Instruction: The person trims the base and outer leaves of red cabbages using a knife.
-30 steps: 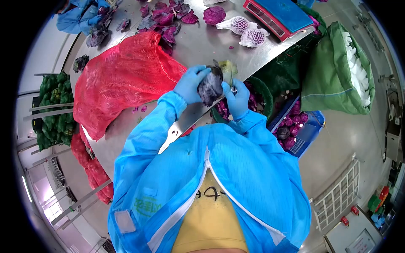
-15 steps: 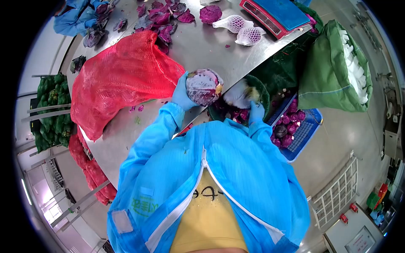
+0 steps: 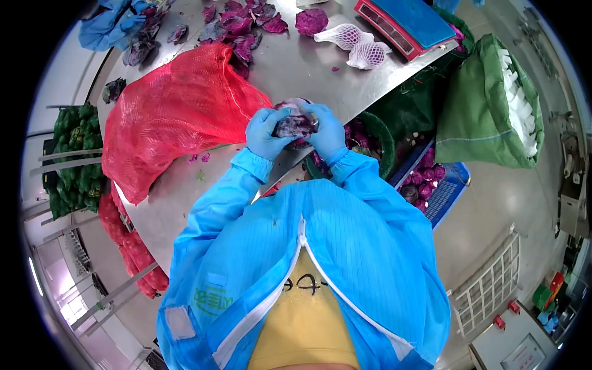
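Note:
A purple cabbage (image 3: 295,123) is held up near the table's right edge, in front of my chest. My left hand (image 3: 266,134), in a blue glove, is closed round its left side. On the opposite side, the gloved fingers of my right hand (image 3: 328,131) press against the cabbage near a small pale spot; part of its surface is hidden behind them. Just left of my left hand lies a red mesh sack (image 3: 179,111) on the steel table (image 3: 308,80). Below and right of my right hand stands a green bin (image 3: 386,145) with purple leaves and trimmings inside.
Farther back are loose purple leaves (image 3: 237,24), another cabbage (image 3: 311,21), two white foam nets (image 3: 368,55) and a red-and-blue scale (image 3: 404,28). Right of the bin sit a blue crate (image 3: 453,191) of cabbages and a green sack (image 3: 475,117). A co-worker's blue sleeve (image 3: 102,31) shows top left.
My right hand has moved from over the bin to the cabbage in my left hand. The pale leaf it had at the bin is gone from its fingers.

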`<action>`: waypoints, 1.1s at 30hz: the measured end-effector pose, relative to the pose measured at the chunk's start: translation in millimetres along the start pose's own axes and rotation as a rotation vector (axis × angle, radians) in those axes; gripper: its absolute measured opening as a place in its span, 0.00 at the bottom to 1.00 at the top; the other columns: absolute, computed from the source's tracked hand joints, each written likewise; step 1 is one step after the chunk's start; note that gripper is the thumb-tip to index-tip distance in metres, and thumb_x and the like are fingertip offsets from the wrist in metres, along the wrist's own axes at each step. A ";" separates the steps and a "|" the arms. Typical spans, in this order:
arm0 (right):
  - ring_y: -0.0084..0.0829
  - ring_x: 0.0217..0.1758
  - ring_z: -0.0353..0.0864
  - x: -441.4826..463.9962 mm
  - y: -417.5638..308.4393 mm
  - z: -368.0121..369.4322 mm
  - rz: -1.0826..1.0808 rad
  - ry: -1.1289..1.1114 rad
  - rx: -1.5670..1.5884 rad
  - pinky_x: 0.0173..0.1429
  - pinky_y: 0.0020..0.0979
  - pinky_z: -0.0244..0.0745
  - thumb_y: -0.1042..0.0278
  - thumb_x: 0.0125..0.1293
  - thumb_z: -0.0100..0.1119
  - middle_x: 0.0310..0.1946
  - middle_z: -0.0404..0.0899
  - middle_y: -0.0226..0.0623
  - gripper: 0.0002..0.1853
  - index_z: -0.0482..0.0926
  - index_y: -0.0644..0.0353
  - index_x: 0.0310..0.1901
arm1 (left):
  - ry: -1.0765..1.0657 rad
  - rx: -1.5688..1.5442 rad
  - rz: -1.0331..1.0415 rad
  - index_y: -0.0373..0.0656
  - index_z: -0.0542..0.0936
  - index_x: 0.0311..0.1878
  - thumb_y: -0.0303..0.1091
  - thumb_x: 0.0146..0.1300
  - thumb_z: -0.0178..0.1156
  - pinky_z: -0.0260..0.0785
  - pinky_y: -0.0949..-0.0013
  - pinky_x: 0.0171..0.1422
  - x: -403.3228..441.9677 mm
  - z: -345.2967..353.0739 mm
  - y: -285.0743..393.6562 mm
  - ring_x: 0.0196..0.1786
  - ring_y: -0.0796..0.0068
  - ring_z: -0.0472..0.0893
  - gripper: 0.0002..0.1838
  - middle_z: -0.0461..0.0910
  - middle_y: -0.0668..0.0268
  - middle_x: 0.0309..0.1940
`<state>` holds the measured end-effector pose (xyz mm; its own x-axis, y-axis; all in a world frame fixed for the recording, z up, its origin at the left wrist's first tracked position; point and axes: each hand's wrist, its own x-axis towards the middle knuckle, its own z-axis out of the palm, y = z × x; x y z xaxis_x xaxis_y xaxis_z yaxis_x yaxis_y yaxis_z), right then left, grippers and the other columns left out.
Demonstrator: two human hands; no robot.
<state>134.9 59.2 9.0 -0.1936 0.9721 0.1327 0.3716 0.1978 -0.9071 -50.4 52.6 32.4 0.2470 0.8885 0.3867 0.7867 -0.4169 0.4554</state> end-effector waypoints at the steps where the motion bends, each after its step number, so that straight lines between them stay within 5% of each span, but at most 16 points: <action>1: 0.41 0.49 0.79 1.5 -10.2 -1.0 0.051 0.091 -0.050 0.53 0.34 0.75 0.77 0.45 0.67 0.48 0.77 0.40 0.28 0.77 0.54 0.53 | 0.041 -0.130 0.032 0.45 0.75 0.52 0.31 0.31 0.78 0.73 0.64 0.51 1.4 0.6 0.2 0.44 0.60 0.79 0.38 0.78 0.59 0.40; 3: 0.40 0.47 0.80 3.5 2.2 7.3 0.040 0.166 0.011 0.53 0.33 0.75 0.77 0.46 0.65 0.46 0.78 0.40 0.24 0.78 0.55 0.50 | 0.089 -0.522 -0.114 0.41 0.72 0.57 0.30 0.34 0.80 0.69 0.63 0.63 -5.0 6.8 -0.9 0.57 0.63 0.76 0.42 0.75 0.57 0.54; 6: 0.39 0.45 0.81 6.2 16.0 10.7 0.028 0.319 0.132 0.53 0.30 0.74 0.81 0.48 0.58 0.40 0.81 0.42 0.19 0.81 0.58 0.45 | 0.251 -0.639 -0.150 0.40 0.66 0.63 0.35 0.32 0.82 0.63 0.60 0.68 -10.0 13.8 -6.9 0.64 0.63 0.70 0.51 0.68 0.57 0.62; 7: 0.35 0.45 0.81 6.2 23.8 12.3 0.006 0.381 0.222 0.53 0.28 0.73 0.83 0.48 0.57 0.41 0.81 0.41 0.20 0.81 0.60 0.45 | 0.052 -0.364 -0.202 0.44 0.59 0.69 0.50 0.27 0.82 0.53 0.54 0.74 -7.0 2.8 -13.3 0.71 0.54 0.59 0.62 0.60 0.55 0.67; 8: 0.31 0.46 0.81 6.5 32.0 12.7 -0.018 0.444 0.310 0.53 0.27 0.72 0.86 0.48 0.55 0.41 0.82 0.40 0.20 0.81 0.63 0.46 | 0.053 -0.360 -0.203 0.44 0.59 0.69 0.50 0.27 0.82 0.53 0.54 0.74 1.7 0.1 -14.8 0.71 0.54 0.59 0.62 0.60 0.55 0.67; 10: 0.29 0.48 0.80 1.5 33.6 10.6 -0.018 0.425 0.298 0.56 0.27 0.72 0.85 0.50 0.56 0.43 0.83 0.39 0.19 0.81 0.64 0.46 | -0.239 0.204 -0.087 0.46 0.58 0.70 0.60 0.22 0.79 0.43 0.47 0.76 22.0 -0.3 -11.1 0.72 0.50 0.55 0.67 0.60 0.54 0.68; 12: 0.36 0.47 0.82 -7.8 26.8 9.8 -0.059 0.411 0.227 0.55 0.31 0.73 0.85 0.51 0.53 0.43 0.82 0.43 0.18 0.82 0.62 0.44 | -0.320 0.234 -0.040 0.48 0.57 0.71 0.64 0.21 0.77 0.38 0.44 0.77 39.2 3.7 -4.8 0.73 0.47 0.53 0.69 0.59 0.53 0.68; 16: 0.29 0.47 0.80 -24.6 28.2 20.2 0.030 0.509 0.371 0.54 0.29 0.73 0.83 0.55 0.55 0.42 0.83 0.39 0.17 0.82 0.61 0.46 | -0.546 0.199 0.099 0.48 0.56 0.71 0.62 0.24 0.76 0.41 0.45 0.76 42.4 17.8 -1.8 0.71 0.52 0.59 0.66 0.62 0.53 0.67; 18: 0.20 0.23 0.73 -21.1 48.8 26.9 0.352 0.598 0.780 0.27 0.23 0.67 0.72 0.64 0.59 0.23 0.76 0.29 0.02 0.78 0.60 0.35 | -0.483 0.058 -0.070 0.44 0.56 0.70 0.62 0.25 0.76 0.42 0.46 0.76 38.3 22.1 5.3 0.70 0.54 0.62 0.66 0.63 0.53 0.66; 21: 0.22 0.14 0.66 2.2 58.4 -3.7 0.644 0.910 1.056 0.17 0.25 0.60 0.68 0.60 0.65 0.18 0.69 0.27 0.09 0.74 0.58 0.36 | -0.468 0.063 -0.102 0.40 0.55 0.70 0.61 0.24 0.76 0.44 0.49 0.76 31.3 15.3 11.1 0.69 0.54 0.62 0.67 0.64 0.53 0.65; 24: 0.19 0.15 0.69 -26.5 86.2 -19.5 0.627 0.713 0.775 0.18 0.24 0.61 0.65 0.61 0.64 0.19 0.74 0.26 0.10 0.79 0.60 0.41 | -0.505 0.078 -0.127 0.39 0.55 0.70 0.63 0.22 0.76 0.45 0.50 0.76 31.9 10.1 3.9 0.69 0.54 0.62 0.70 0.63 0.53 0.65; 28: 0.38 0.30 0.80 -94.5 127.3 -24.8 0.466 0.546 -0.078 0.38 0.39 0.73 0.65 0.49 0.68 0.28 0.82 0.43 0.18 0.80 0.64 0.41 | -0.490 0.109 -0.106 0.38 0.57 0.69 0.60 0.20 0.78 0.54 0.51 0.72 35.6 7.9 6.9 0.66 0.49 0.65 0.69 0.64 0.52 0.64; 31: 0.45 0.35 0.81 -112.9 114.7 -38.1 0.700 0.352 -0.289 0.41 0.39 0.74 0.65 0.54 0.63 0.31 0.81 0.45 0.14 0.78 0.63 0.40 | -0.504 0.125 -0.157 0.37 0.57 0.69 0.61 0.20 0.78 0.56 0.55 0.71 35.3 10.8 17.5 0.64 0.50 0.65 0.69 0.63 0.52 0.64; 33: 0.48 0.37 0.81 -107.8 94.0 -32.2 0.498 0.383 -0.196 0.42 0.40 0.74 0.64 0.57 0.61 0.33 0.80 0.45 0.14 0.76 0.63 0.41 | -0.504 0.151 -0.180 0.35 0.56 0.68 0.62 0.21 0.77 0.56 0.57 0.71 33.3 12.2 24.5 0.64 0.51 0.64 0.69 0.63 0.53 0.64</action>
<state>219.9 -22.9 -77.7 0.3679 0.9222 -0.1187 0.4985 -0.3034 -0.8120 -16.0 74.3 46.6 0.3121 0.9404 -0.1349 0.9045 -0.2508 0.3449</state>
